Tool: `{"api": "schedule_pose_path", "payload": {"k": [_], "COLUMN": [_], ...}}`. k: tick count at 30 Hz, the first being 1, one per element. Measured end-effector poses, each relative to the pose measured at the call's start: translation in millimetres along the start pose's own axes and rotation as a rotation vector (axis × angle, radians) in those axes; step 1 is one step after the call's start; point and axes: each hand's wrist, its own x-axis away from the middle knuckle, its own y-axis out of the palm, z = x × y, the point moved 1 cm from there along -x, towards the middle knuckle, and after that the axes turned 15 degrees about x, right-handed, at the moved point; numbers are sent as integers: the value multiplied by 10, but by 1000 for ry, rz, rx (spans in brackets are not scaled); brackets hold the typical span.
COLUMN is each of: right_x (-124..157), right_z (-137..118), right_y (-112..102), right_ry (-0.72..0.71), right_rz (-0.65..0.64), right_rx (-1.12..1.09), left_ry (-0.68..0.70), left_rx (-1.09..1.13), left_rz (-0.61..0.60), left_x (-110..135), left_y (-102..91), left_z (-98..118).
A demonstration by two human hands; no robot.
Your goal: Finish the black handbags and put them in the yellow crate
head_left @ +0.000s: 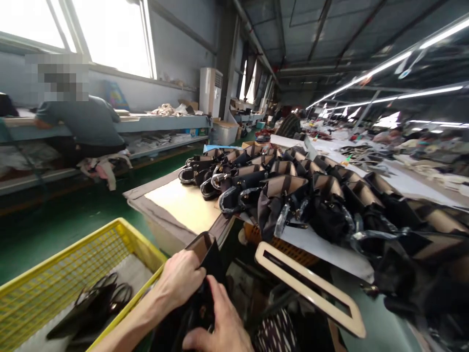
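A black handbag (212,256) with a tan lining is between my hands at the bottom centre, its top standing open. My left hand (183,274) is closed over its near left edge, fingers curled. Lower and to the right, my right hand (223,315) grips the bag's side with the thumb apart from the fingers. The bag's lower part is dark and partly hidden by my hands. Just right of it is a long cream frame (311,288) with rounded corners and a slot in the middle.
At left a yellow plastic crate (120,230) holds black bags (95,308). Many similar handbags (282,186) crowd the table ahead and to the right, beside a cream sheet (183,203). A person (80,122) sits at a long bench (164,124) by the windows.
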Motion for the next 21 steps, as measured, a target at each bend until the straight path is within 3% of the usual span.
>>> {"api": "schedule_pose_path", "payload": {"k": [4, 7, 15, 17, 19, 21], "right_x": [67, 70, 18, 7, -9, -31], "right_z": [30, 75, 206, 255, 319, 397], "right_y": [95, 123, 267, 262, 237, 196], "right_ry": [128, 194, 238, 210, 183, 167], "right_rz": [-17, -18, -27, -43, -52, -59], "right_rx": [63, 124, 290, 242, 179, 127], "left_ry": [34, -21, -160, -57, 161, 376], "left_rx": [109, 242, 807, 802, 654, 489], "left_rz": [-92, -190, -569, -551, -484, -505], "left_x": [-30, -74, -228, -292, -348, -386], "left_y": [191, 258, 499, 430, 308, 194], "left_z": [140, 168, -47, -148, -257, -358]}}
